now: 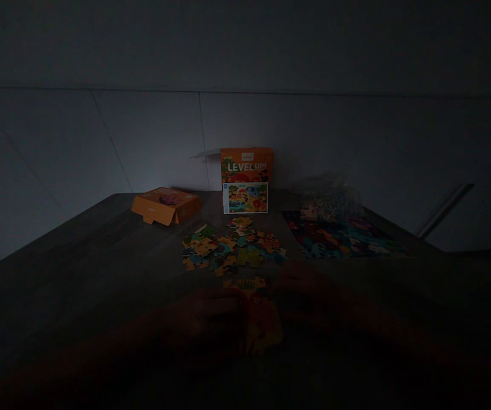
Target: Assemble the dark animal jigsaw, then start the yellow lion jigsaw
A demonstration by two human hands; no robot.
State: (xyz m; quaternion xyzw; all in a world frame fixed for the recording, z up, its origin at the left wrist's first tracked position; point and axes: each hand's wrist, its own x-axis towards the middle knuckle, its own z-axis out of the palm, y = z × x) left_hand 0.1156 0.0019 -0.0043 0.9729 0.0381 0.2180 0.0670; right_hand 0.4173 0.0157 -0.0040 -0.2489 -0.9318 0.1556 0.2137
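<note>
The view is very dark. My left hand [213,313] rests at the left edge of a partly joined jigsaw puzzle [264,322] near the front of the table. On the other side, my right hand [302,287] is at the upper right of those joined pieces. Both hands are dim and smeared, so their fingers and anything in them cannot be made out. Just beyond lies a loose heap of jigsaw pieces [232,247] in orange, green and blue. A picture card [247,198] with animals leans against an orange puzzle box [247,165] standing behind the heap.
An orange box lid [166,205] lies at the back left of the grey table [100,250]. At the back right, a clear plastic bag [328,199] with contents sits on a dark colourful sheet [347,239]. A pale wall [151,131] stands behind the table.
</note>
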